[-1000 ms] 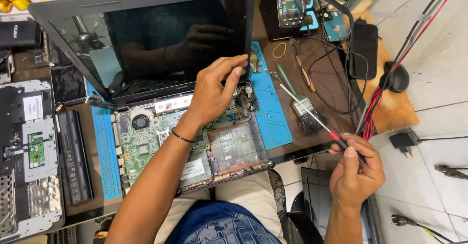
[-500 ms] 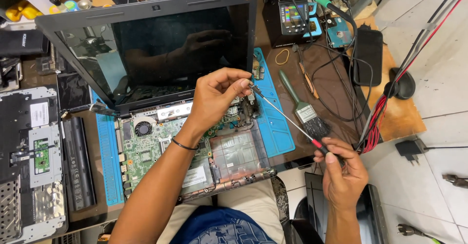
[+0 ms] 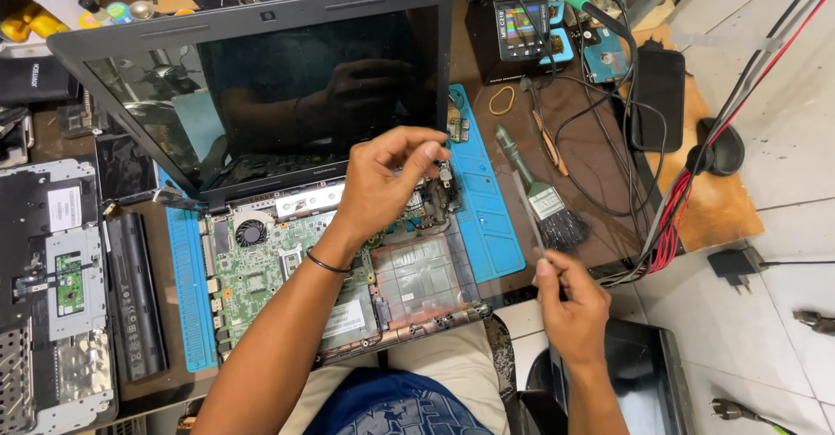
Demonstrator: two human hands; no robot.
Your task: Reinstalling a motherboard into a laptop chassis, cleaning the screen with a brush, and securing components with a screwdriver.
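Green motherboard (image 3: 287, 270) under left hand (image 3: 383, 183), right hand (image 3: 570, 300) aside

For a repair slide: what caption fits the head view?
Left hand pinches at opened laptop's green motherboard; right hand holds a thin tool beside a brush.

glossy laptop screen (image 3: 287, 87), matt blue rubber mat (image 3: 487, 217), worn wooden table (image 3: 722, 200)

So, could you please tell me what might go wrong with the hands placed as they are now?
The left hand pinches something small over the bare motherboard; dropped, it could vanish among the components. The right hand holds a thin tool beside the brush and loose cables, which it might snag. The opened laptop overhangs the desk edge and could slip.
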